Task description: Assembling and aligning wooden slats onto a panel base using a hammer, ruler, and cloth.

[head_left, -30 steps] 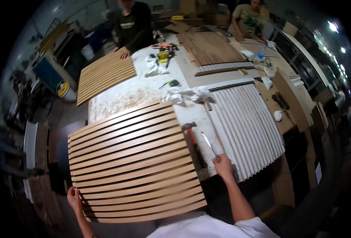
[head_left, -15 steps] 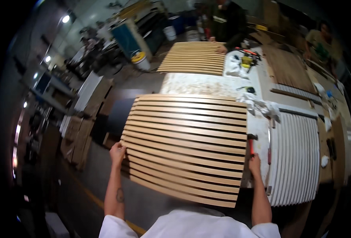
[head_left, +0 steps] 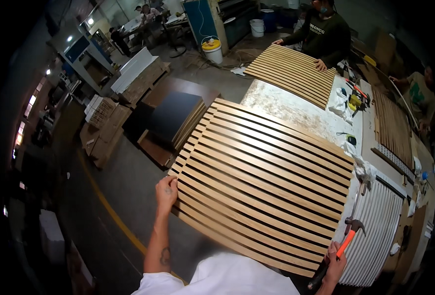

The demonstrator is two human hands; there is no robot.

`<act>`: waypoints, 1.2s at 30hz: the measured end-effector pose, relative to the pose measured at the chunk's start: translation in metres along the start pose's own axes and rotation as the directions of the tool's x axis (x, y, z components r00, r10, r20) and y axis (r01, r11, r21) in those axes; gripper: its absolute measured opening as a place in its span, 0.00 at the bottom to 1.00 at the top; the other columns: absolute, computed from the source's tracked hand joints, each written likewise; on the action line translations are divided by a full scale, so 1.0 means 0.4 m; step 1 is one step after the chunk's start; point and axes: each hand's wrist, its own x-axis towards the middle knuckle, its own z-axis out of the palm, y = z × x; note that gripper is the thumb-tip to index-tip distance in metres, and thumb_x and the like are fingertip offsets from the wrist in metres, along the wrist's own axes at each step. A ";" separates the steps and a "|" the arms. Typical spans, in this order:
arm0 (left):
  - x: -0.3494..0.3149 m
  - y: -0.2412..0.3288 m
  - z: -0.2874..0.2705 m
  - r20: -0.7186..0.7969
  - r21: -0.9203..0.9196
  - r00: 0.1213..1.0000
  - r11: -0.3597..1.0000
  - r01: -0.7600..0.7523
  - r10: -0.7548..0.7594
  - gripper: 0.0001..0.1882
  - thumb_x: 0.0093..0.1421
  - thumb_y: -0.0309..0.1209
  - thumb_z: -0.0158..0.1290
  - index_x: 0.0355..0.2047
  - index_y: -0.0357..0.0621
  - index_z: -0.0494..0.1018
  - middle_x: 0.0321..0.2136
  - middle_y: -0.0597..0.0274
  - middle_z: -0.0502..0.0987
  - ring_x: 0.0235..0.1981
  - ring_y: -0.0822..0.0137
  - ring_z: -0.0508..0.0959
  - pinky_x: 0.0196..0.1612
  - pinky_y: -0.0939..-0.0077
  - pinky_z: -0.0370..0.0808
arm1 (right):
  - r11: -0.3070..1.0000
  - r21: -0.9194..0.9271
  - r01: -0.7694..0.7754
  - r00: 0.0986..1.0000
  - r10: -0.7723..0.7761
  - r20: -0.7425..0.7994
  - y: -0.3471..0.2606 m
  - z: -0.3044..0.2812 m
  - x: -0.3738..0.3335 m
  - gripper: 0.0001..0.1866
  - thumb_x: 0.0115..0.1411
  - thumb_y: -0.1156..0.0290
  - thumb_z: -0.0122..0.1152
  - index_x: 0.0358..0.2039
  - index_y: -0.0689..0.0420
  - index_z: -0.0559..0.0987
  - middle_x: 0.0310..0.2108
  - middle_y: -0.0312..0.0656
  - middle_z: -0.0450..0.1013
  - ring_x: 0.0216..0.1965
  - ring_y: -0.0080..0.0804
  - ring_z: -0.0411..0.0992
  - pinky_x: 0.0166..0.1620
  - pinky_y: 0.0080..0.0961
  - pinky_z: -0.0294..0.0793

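A wide slatted wood panel, light brown with dark gaps between its slats, lies in front of me. Along its left edge, some slat ends look stepped. My left hand has its fingers curled together at that edge, pinching the panel. At the near right corner, my right hand is wrapped round a claw hammer. Its handle is orange and black, and its metal head points up and away from me, just beside the panel's right edge.
Across the pale worktable, a person in dark green handles a second slatted panel. A tape measure and rags lie on the table. White ribbed panels stand right; stacked dark boards are left.
My view has turned, so the panel now appears tilted. The hammer has come up beside the panel's near right corner in my right hand. My left hand stays at the left edge.
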 end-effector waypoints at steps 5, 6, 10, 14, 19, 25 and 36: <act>-0.003 -0.026 0.004 0.033 -0.183 0.999 0.983 0.024 -0.019 0.10 0.57 0.29 0.54 0.37 0.38 0.79 0.30 0.45 0.77 0.34 0.48 0.78 0.40 0.63 0.74 | 0.913 -0.405 -0.041 0.982 -0.038 -0.184 -0.002 0.065 -0.035 0.23 0.64 0.76 0.53 0.58 0.70 0.68 0.40 0.46 0.74 0.40 0.31 0.74 0.45 0.24 0.72; -0.003 -0.034 0.015 0.044 -0.229 0.997 0.971 0.066 -0.057 0.10 0.57 0.29 0.55 0.37 0.38 0.79 0.30 0.47 0.78 0.34 0.51 0.78 0.40 0.65 0.74 | 0.928 -0.355 -0.109 0.979 0.039 -0.199 -0.029 0.079 -0.046 0.23 0.62 0.76 0.54 0.57 0.69 0.69 0.33 0.41 0.70 0.32 0.27 0.69 0.39 0.24 0.71; 0.004 -0.040 -0.010 0.161 -0.360 0.965 0.898 0.253 -0.207 0.12 0.56 0.29 0.57 0.40 0.37 0.79 0.34 0.50 0.77 0.33 0.55 0.78 0.40 0.69 0.74 | 0.978 -0.146 -0.152 0.985 0.137 -0.109 -0.059 0.084 -0.057 0.25 0.57 0.79 0.58 0.57 0.66 0.70 0.35 0.38 0.74 0.28 0.24 0.67 0.31 0.22 0.69; -0.024 -0.049 -0.052 0.125 -0.252 0.977 0.946 0.202 -0.175 0.13 0.55 0.27 0.59 0.41 0.35 0.78 0.35 0.50 0.78 0.33 0.56 0.79 0.39 0.72 0.74 | 0.960 -0.238 -0.149 0.987 0.132 -0.086 -0.086 0.128 -0.094 0.29 0.56 0.74 0.61 0.58 0.67 0.68 0.45 0.42 0.71 0.41 0.31 0.68 0.41 0.28 0.70; -0.050 -0.063 -0.068 0.129 -0.319 0.956 0.902 0.291 -0.263 0.15 0.51 0.24 0.63 0.41 0.37 0.78 0.36 0.54 0.75 0.37 0.56 0.76 0.39 0.69 0.73 | 0.939 -0.280 -0.202 0.978 0.179 -0.103 -0.120 0.182 -0.081 0.29 0.55 0.73 0.62 0.57 0.66 0.67 0.46 0.42 0.68 0.43 0.33 0.67 0.44 0.30 0.70; -0.067 -0.086 -0.058 0.067 -0.360 0.953 0.883 0.300 -0.296 0.16 0.48 0.23 0.65 0.39 0.38 0.79 0.34 0.57 0.75 0.35 0.59 0.75 0.38 0.71 0.73 | 0.917 -0.304 -0.260 0.965 0.233 -0.122 -0.128 0.181 -0.051 0.27 0.56 0.73 0.61 0.56 0.66 0.69 0.40 0.39 0.65 0.38 0.30 0.64 0.40 0.28 0.69; -0.040 -0.068 -0.056 0.088 -0.343 0.961 0.898 0.276 -0.262 0.17 0.49 0.24 0.64 0.41 0.37 0.77 0.36 0.55 0.74 0.37 0.57 0.74 0.40 0.68 0.72 | 0.926 -0.233 -0.297 0.954 0.277 -0.114 -0.114 0.130 -0.016 0.24 0.57 0.74 0.58 0.54 0.66 0.71 0.29 0.33 0.60 0.27 0.24 0.58 0.32 0.26 0.66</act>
